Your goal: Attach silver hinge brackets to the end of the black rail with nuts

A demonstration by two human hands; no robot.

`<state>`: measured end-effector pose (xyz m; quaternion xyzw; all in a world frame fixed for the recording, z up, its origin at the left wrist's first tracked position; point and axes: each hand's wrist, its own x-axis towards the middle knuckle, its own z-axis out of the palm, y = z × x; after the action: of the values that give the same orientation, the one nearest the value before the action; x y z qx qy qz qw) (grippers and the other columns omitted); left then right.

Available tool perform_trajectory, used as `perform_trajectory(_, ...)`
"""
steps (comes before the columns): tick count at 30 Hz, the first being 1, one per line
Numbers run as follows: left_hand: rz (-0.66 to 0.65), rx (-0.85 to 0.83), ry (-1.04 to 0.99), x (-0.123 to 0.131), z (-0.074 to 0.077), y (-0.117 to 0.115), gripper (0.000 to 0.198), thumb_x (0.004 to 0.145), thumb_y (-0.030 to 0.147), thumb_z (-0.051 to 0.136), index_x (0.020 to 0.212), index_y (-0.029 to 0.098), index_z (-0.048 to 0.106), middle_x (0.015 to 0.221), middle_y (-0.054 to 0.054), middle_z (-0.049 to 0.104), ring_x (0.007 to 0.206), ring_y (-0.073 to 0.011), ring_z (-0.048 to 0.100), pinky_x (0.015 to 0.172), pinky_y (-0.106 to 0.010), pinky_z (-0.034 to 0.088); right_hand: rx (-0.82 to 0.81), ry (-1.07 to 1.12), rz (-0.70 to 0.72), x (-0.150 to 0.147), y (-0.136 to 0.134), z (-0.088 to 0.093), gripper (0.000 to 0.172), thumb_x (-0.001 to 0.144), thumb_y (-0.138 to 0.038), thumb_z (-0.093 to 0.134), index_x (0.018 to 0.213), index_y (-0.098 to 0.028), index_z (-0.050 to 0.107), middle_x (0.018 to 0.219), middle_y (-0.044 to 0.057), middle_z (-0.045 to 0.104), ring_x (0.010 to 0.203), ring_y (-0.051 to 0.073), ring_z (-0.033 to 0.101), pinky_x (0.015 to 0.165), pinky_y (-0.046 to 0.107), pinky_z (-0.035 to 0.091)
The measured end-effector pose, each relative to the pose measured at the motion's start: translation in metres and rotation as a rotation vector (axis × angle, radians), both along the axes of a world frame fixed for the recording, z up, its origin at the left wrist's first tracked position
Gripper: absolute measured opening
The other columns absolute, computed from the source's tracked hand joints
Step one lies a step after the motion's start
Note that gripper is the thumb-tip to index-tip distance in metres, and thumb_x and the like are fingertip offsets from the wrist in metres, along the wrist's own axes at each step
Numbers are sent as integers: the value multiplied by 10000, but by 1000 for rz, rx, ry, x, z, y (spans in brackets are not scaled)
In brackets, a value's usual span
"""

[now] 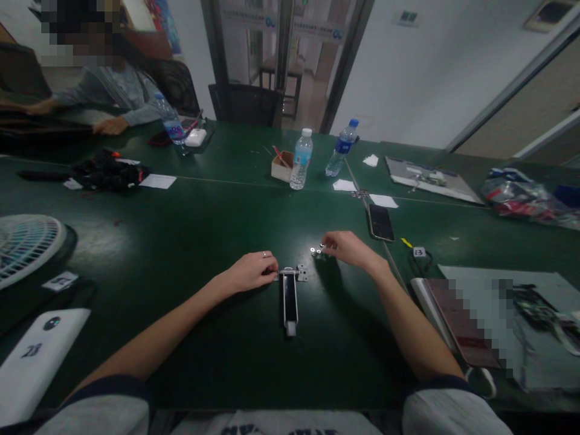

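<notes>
A narrow black piece with a silver rim and a pale tip point(290, 302) lies lengthwise on the green table in front of me. Across its far end runs a metal bracket with holes point(302, 273). My left hand point(254, 270), a ring on one finger, rests on the table with its fingers closed on the bracket's left end, which they mostly hide. To the right, my right hand point(347, 248) reaches down with fingers pinched at several small shiny ring-like metal parts point(318, 252). Whatever sits between those fingertips is too small to make out.
A phone point(381, 222) lies beyond my right hand. Farther back stand two water bottles point(301, 160) and a small box point(281, 168). A white fan point(29, 244) and white device point(38, 362) are left; a grey mat point(489, 272) is right. Another person point(113, 90) sits far left.
</notes>
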<state>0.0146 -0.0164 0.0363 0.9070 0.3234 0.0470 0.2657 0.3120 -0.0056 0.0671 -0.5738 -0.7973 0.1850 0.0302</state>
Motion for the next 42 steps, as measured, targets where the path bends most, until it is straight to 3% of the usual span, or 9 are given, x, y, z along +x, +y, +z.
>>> perform_trajectory(10,-15,24,-27,-1,-5,1,211,938,299,482,970,140,617,988,-56,573,804,-153,555,679,-255,436,-14,-62,85,-19,2,-21,160,865,-259,598,975,-169,672,877,52,673,793,165,602,687,254,393)
perform_trajectory(25,-7,11,-6,-2,-5,1,211,937,303,481,978,146,616,1002,-60,571,811,-154,560,669,-247,435,-36,-84,90,-23,-2,-17,129,804,-147,568,908,-148,645,879,70,662,768,164,578,664,256,377)
perform_trajectory(29,0,4,-11,-2,-4,1,208,942,310,485,975,151,615,1004,-57,567,810,-154,557,665,-248,432,-56,47,144,-32,-13,-6,124,809,-147,562,902,-146,644,842,49,654,733,138,567,660,238,384)
perform_trajectory(32,-2,5,-12,-1,-3,0,200,940,301,486,967,152,616,996,-55,568,803,-153,556,662,-247,431,-163,173,208,-38,-22,0,112,829,-169,571,905,-146,648,787,21,655,677,118,569,628,222,390)
perform_trajectory(42,-2,6,11,-1,-4,0,193,936,285,490,978,143,615,1000,-60,575,810,-156,560,664,-247,433,-284,333,232,-41,-25,-7,107,810,-208,642,891,-137,651,756,4,663,655,112,592,601,214,412)
